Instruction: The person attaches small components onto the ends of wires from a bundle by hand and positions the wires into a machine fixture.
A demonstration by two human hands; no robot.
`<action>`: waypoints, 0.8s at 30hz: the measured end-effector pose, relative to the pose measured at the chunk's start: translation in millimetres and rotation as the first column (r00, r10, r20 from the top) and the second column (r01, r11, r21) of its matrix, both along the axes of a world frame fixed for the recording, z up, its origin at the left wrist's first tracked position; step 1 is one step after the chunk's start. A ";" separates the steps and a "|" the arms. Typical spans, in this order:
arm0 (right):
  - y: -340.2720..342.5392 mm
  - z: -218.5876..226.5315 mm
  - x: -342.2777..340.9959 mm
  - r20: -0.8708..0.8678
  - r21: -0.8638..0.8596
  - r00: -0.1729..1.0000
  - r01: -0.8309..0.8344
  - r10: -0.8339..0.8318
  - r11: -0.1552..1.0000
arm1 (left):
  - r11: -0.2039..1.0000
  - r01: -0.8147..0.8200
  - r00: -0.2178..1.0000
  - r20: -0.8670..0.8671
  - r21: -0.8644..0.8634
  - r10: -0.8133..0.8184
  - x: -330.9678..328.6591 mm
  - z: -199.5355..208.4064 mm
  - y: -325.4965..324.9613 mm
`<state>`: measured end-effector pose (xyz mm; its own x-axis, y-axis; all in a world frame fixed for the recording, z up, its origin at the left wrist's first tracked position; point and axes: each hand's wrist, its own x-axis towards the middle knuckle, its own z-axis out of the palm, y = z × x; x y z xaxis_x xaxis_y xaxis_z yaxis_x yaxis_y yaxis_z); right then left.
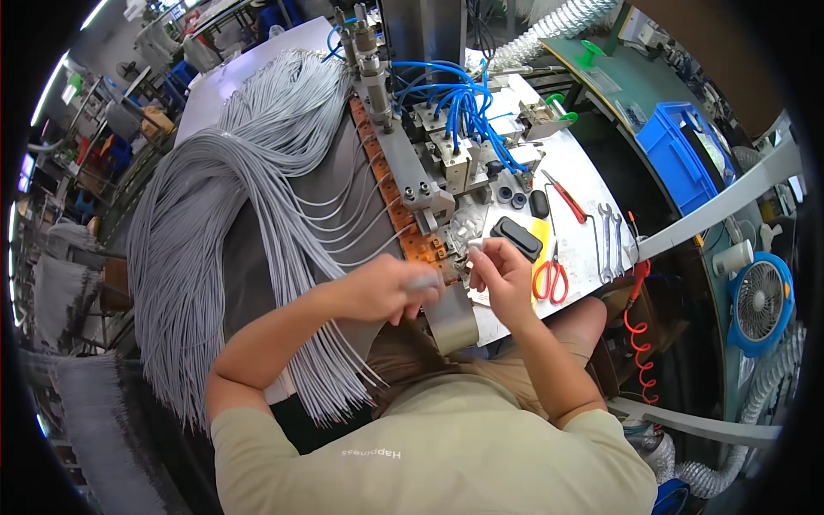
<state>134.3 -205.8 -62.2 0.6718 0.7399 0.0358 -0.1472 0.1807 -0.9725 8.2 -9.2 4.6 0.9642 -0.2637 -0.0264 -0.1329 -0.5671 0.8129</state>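
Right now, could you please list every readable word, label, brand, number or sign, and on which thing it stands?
Pale shirt: one short white word, upside down in this view; its wording is not copied here.
Blue fan, wrenches: any marks are too small to read.

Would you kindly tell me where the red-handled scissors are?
In the head view, the red-handled scissors lie right of centre on the white table, beside the right hand.

Tube lights (pixel 49 88) glare along the left; the worktop (pixel 577 159) shines bright white, the left hand (pixel 378 287) looks slightly blurred, edges bending into black.
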 end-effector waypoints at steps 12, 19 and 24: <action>16.6 21.5 -17.4 0.898 0.048 0.416 0.232 -0.144 0.971 | 0.790 -0.509 0.851 -0.334 -0.341 0.405 8.5 1.7 8.8; 23.7 19.6 -23.3 0.871 -0.016 0.480 0.236 -0.102 0.971 | 0.789 -0.440 0.892 -0.308 -0.429 0.331 2.0 -13.4 15.8; 27.0 19.9 -24.2 0.823 -0.021 0.554 0.244 -0.122 0.970 | 0.897 -0.383 0.924 -0.108 -0.221 0.368 2.0 -1.6 8.5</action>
<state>110.0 -178.8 -42.3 0.5245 0.6430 0.5581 0.7364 -0.0136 -0.6765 10.1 -0.7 3.0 0.9912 0.1115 -0.0712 0.1070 -0.3583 0.9275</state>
